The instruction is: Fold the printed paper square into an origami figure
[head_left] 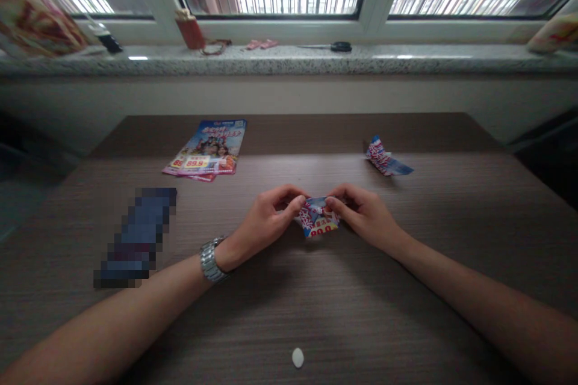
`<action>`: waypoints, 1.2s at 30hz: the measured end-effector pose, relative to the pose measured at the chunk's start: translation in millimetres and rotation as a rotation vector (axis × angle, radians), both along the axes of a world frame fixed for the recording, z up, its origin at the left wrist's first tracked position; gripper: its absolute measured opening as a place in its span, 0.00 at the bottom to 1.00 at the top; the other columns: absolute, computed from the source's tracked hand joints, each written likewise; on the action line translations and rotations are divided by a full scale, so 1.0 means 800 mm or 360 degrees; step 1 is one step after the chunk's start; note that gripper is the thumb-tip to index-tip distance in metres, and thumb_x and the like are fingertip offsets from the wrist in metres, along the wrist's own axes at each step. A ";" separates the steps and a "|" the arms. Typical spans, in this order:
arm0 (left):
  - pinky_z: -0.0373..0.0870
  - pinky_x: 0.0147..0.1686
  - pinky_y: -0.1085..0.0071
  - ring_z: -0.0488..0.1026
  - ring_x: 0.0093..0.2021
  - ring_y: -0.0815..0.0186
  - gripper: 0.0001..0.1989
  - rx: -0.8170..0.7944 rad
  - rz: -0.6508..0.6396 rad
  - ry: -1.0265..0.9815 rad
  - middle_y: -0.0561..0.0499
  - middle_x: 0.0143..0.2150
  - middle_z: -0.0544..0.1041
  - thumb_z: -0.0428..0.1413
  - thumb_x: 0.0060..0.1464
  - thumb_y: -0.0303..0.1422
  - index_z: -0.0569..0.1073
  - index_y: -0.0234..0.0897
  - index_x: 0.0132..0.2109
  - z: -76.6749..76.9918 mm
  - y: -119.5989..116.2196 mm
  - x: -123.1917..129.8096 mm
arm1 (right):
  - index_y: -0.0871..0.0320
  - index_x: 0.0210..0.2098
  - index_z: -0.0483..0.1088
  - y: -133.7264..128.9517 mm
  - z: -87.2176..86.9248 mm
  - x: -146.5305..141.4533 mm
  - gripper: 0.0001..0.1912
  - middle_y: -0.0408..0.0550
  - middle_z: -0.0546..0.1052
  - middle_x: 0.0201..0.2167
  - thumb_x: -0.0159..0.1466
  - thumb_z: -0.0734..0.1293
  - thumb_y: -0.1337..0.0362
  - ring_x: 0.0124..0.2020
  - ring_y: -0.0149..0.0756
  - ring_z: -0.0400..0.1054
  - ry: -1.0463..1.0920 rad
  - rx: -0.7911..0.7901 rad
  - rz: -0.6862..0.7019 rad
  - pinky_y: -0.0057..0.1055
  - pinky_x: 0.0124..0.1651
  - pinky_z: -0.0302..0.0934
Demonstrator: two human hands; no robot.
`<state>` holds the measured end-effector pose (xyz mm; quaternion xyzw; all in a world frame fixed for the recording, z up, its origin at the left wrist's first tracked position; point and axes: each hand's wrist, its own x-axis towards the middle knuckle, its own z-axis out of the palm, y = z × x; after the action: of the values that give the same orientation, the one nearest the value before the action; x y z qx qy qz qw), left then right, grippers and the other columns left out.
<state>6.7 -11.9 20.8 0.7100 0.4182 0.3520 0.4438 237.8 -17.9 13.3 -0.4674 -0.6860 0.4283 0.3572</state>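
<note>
Between my two hands is a small folded piece of printed paper (317, 219), blue and white with a yellow strip and red digits. My left hand (280, 210), with a metal watch on its wrist, pinches the paper's left side, thumb on top. On the right side, my right hand (359, 210) grips it the same way; the fingers beneath are partly hidden. Beyond my right hand lies a folded paper shape (383, 158) with the same kind of print. A stack of printed flyers (212, 147) rests at the back left of the table.
A blurred-out dark flat object (139, 237) lies left on the wooden table (253, 337). A small white oval piece (297, 357) is near the front. On the stone windowsill (388, 63) are scissors (339, 46), a red box (190, 31), pink items (262, 44) and food packages.
</note>
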 end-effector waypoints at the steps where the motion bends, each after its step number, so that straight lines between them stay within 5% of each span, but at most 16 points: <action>1: 0.73 0.38 0.75 0.77 0.37 0.67 0.12 0.0012 -0.0036 0.0019 0.49 0.38 0.81 0.56 0.64 0.39 0.77 0.35 0.45 0.001 -0.001 0.000 | 0.56 0.37 0.74 -0.001 0.001 0.000 0.11 0.44 0.80 0.30 0.68 0.66 0.55 0.29 0.33 0.73 -0.0038 0.0021 0.0045 0.28 0.32 0.64; 6: 0.70 0.35 0.76 0.74 0.35 0.69 0.08 0.0024 -0.0135 0.0074 0.51 0.35 0.78 0.57 0.64 0.35 0.76 0.34 0.41 0.003 -0.004 0.002 | 0.56 0.38 0.76 -0.005 0.003 -0.002 0.11 0.44 0.80 0.29 0.68 0.66 0.56 0.30 0.34 0.73 -0.0118 0.0033 0.0143 0.28 0.32 0.64; 12: 0.70 0.35 0.75 0.73 0.34 0.69 0.10 -0.0057 0.0015 -0.0043 0.51 0.34 0.76 0.57 0.63 0.38 0.74 0.34 0.40 -0.001 -0.002 0.004 | 0.55 0.44 0.74 -0.003 0.002 -0.008 0.13 0.45 0.82 0.35 0.65 0.69 0.54 0.36 0.36 0.77 0.0200 -0.0186 0.0046 0.31 0.40 0.71; 17: 0.69 0.35 0.75 0.71 0.34 0.69 0.10 -0.0023 0.0036 -0.0038 0.52 0.33 0.75 0.56 0.64 0.38 0.72 0.34 0.39 -0.004 -0.002 0.003 | 0.55 0.40 0.74 -0.002 0.001 -0.009 0.12 0.46 0.83 0.36 0.63 0.71 0.54 0.36 0.37 0.78 0.0271 -0.0267 0.0019 0.33 0.41 0.72; 30: 0.70 0.37 0.74 0.74 0.37 0.68 0.09 0.0007 -0.0147 0.0062 0.50 0.36 0.78 0.56 0.64 0.37 0.75 0.35 0.43 -0.006 -0.008 0.005 | 0.56 0.38 0.75 -0.006 0.008 -0.006 0.08 0.44 0.81 0.31 0.67 0.68 0.58 0.32 0.34 0.76 -0.0095 -0.0040 0.0207 0.28 0.34 0.68; 36: 0.70 0.34 0.76 0.73 0.34 0.69 0.08 0.0019 -0.0018 -0.0041 0.51 0.33 0.76 0.57 0.63 0.36 0.74 0.34 0.40 -0.004 -0.005 0.004 | 0.55 0.41 0.75 -0.006 0.006 -0.009 0.12 0.46 0.82 0.34 0.66 0.68 0.54 0.35 0.37 0.77 0.0016 -0.0072 0.0093 0.31 0.38 0.71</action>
<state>10.3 -16.2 17.8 0.7103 0.4065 0.3612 0.4470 230.9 -22.4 18.0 -0.4529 -0.6876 0.4565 0.3372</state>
